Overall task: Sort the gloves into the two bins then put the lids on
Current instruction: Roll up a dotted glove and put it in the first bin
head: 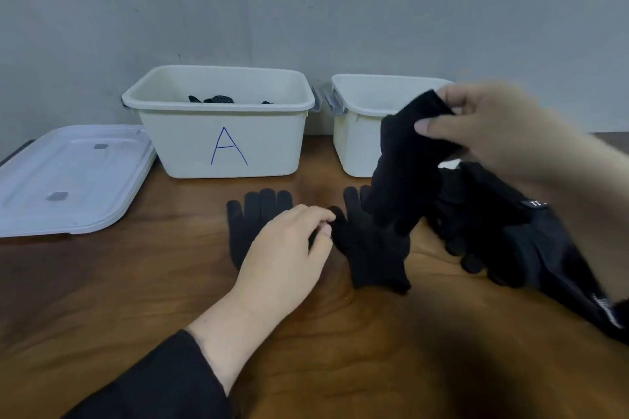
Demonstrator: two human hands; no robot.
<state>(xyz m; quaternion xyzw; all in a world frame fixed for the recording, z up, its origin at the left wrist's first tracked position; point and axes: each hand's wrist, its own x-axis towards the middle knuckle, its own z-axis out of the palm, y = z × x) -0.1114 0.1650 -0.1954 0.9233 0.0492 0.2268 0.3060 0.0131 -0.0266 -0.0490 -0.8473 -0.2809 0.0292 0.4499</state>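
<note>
Wooden table: black knit gloves lying.
</note>
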